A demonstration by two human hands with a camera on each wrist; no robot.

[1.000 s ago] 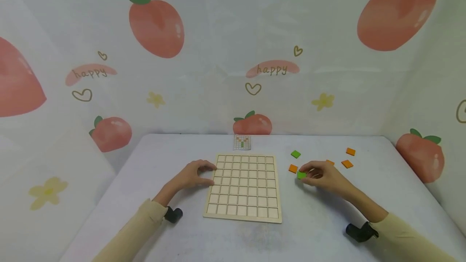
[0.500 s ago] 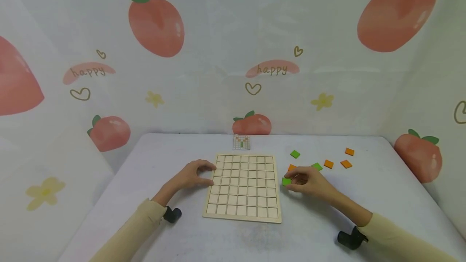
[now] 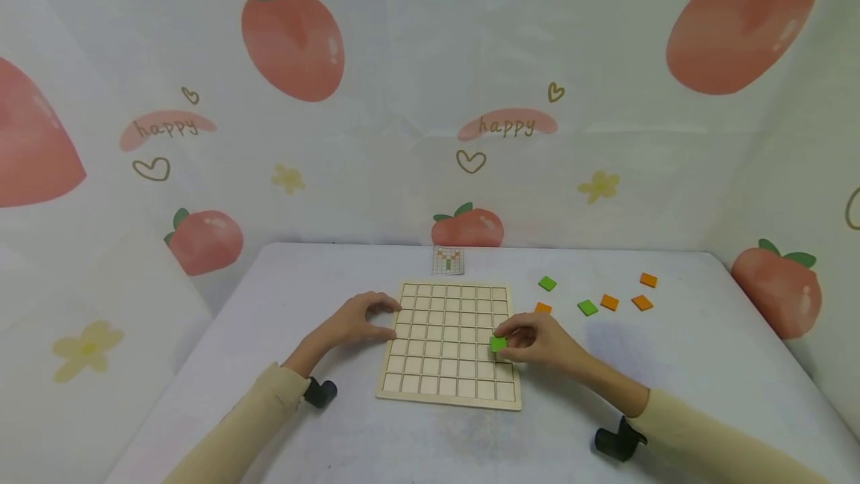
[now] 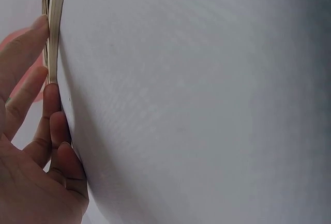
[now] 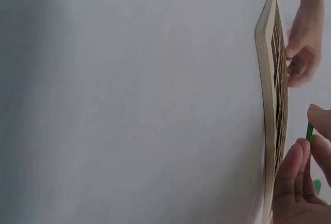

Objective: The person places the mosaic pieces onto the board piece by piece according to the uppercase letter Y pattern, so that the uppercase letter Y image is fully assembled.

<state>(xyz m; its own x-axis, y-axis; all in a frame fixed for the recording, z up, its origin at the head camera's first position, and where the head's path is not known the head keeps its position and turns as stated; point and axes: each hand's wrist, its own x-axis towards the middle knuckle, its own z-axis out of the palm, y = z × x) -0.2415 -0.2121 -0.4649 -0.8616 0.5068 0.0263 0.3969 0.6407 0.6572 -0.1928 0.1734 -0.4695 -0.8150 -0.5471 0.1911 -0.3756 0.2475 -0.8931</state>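
Note:
In the head view a pale wooden grid board (image 3: 440, 399) lies on the table. Between thumb and fingers, my right hand (image 3: 547, 342) pinches a green square tile (image 3: 498, 343) over the board's right-hand columns. The right wrist view has that green tile (image 5: 309, 132) edge-on between the fingertips, apart from the board (image 5: 269, 115). My left hand (image 3: 352, 322) rests at the board's left edge, thumb and fingers spread along it. Up close in the left wrist view, fingertips of the left hand (image 4: 39, 146) touch the side of the board (image 4: 56, 32).
Right of the board lie loose green tiles (image 3: 547, 284) and several orange tiles (image 3: 642, 303). One orange tile (image 3: 543, 308) is partly behind my right hand. A small patterned card (image 3: 448, 261) sits beyond the board, near a printed cloth backdrop (image 3: 376, 133).
My right hand has carried the green tile leftward from among the loose tiles to above the board's right side. The left hand stays at the board's edge.

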